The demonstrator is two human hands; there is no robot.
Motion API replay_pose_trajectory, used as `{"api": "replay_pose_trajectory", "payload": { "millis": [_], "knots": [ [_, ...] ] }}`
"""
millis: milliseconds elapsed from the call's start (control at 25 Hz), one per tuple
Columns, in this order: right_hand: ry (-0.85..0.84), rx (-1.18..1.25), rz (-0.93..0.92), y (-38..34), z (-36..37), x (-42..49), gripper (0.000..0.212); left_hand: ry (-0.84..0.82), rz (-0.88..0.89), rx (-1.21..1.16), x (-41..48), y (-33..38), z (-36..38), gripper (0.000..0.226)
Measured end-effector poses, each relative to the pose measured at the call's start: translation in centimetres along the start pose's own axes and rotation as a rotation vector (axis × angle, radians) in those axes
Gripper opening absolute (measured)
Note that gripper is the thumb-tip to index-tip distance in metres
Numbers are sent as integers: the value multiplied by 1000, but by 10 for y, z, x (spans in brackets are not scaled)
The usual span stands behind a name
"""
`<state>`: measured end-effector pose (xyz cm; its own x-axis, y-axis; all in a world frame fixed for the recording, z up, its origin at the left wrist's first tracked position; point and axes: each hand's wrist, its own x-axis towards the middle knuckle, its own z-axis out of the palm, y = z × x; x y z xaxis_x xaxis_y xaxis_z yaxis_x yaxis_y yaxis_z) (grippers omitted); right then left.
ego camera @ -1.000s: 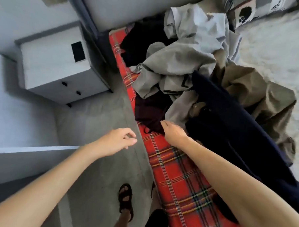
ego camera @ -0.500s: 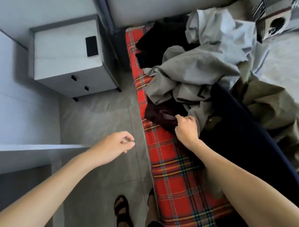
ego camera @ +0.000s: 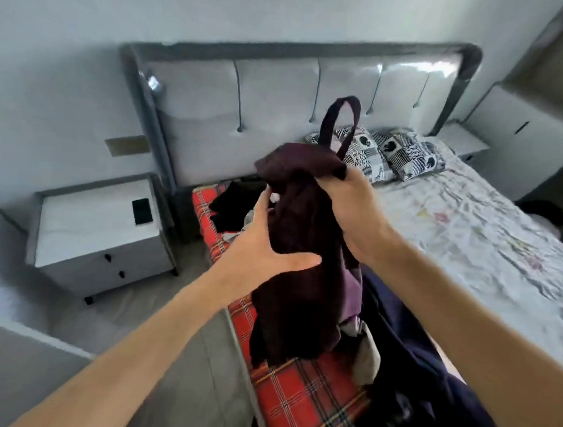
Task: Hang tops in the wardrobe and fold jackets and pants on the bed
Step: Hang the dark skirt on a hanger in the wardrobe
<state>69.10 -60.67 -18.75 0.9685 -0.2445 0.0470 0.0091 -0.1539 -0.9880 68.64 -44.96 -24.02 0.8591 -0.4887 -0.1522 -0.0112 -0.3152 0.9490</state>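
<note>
A dark maroon top (ego camera: 297,294) hangs in the air above the bed's near edge, one strap looping up over it. My right hand (ego camera: 354,213) grips its bunched upper part. My left hand (ego camera: 262,248) holds the cloth from the left, thumb across the front, fingers behind the fabric. Under it lie a navy garment (ego camera: 406,357), a bit of grey cloth (ego camera: 369,352) and a black garment (ego camera: 232,201) on the red plaid blanket (ego camera: 301,395). Most of the clothes pile is hidden behind the top and my arms.
The bed (ego camera: 472,234) has a pale printed sheet, patterned pillows (ego camera: 395,153) and a grey padded headboard (ego camera: 279,93). A white nightstand (ego camera: 96,224) with a black phone (ego camera: 142,211) stands left of the bed. Grey floor (ego camera: 177,354) runs between them.
My right hand has pulled the maroon top out of the pile and lifted it up. My left hand has come across and taken hold of it. My view has risen toward the headboard.
</note>
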Motion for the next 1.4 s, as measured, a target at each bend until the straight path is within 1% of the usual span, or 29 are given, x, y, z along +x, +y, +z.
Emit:
{"api": "replay_pose_trajectory", "payload": {
  "millis": [40,80,120,160,200,240,320,360,440,520,560,640,720,760,800,840,880,920,960,1000,1040,1080,1120,1160,1240,1280,1320,1360,1400],
  "knots": [
    [-71,15,-21,-35,11,-18,25,78,60,34,-18,20,-3,125],
    [-153,22,-43,-67,22,-38,22,176,122,62,-37,36,-8,105],
    [-243,43,-55,-91,30,-57,19,283,172,71,-57,49,-16,77],
    [-328,75,-57,-105,37,-69,18,371,206,66,-75,56,-27,52],
    [-427,105,-46,-116,45,-80,21,427,214,28,-97,60,-40,33],
    [-528,113,-30,-120,54,-87,25,464,198,-26,-121,59,-54,24],
    [-719,193,15,-118,73,-98,28,536,145,-117,-171,55,-87,21],
    [-791,279,55,-117,97,-103,23,610,117,-131,-204,52,-109,19],
    [-761,450,147,-106,131,-106,16,706,72,-220,-248,50,-134,16],
    [-738,450,138,-93,175,-115,22,933,35,-371,-300,45,-154,17],
    [-803,376,78,-87,196,-124,26,1104,10,-463,-331,43,-159,17],
    [-1012,268,-51,-72,235,-147,28,1434,-9,-574,-392,42,-166,15],
    [-1246,221,-115,-65,269,-173,19,1634,-9,-648,-444,55,-166,23],
    [-1416,236,-131,-69,287,-196,13,1730,-6,-664,-471,63,-163,31],
    [-1597,244,-140,-75,305,-224,16,1801,0,-659,-496,74,-159,35],
    [-1770,256,-143,-87,317,-251,29,1838,8,-643,-516,85,-156,36],
    [-1887,218,-208,-91,327,-275,36,1829,20,-645,-526,94,-154,36],
    [-2001,162,-352,-98,344,-312,36,1864,53,-614,-548,105,-151,36],
    [-2031,74,-505,-101,354,-339,31,1877,74,-577,-557,112,-152,35],
    [-2023,17,-617,-104,366,-366,34,1895,100,-556,-570,118,-153,33],
    [-1986,24,-630,-103,378,-381,40,1892,110,-549,-578,123,-155,32],
    [-1947,58,-582,-106,388,-393,43,1906,125,-538,-591,125,-156,32],
    [-1936,108,-517,-113,400,-408,40,1950,148,-509,-613,124,-156,31],
    [-1934,180,-433,-122,408,-417,33,2000,175,-482,-636,119,-158,32],
    [-1964,324,-225,-140,425,-425,21,2083,143,-434,-686,98,-161,34],
    [-1961,358,-173,-149,435,-429,20,2128,73,-426,-709,84,-161,35],
    [-1952,393,-163,-158,444,-431,19,2171,-73,-407,-734,65,-162,35],
    [-1930,421,-190,-168,456,-435,19,2194,-308,-325,-756,46,-162,35],
    [-1903,440,-226,-178,465,-437,18,2154,-628,-163,-777,29,-163,35]
  ]
}}
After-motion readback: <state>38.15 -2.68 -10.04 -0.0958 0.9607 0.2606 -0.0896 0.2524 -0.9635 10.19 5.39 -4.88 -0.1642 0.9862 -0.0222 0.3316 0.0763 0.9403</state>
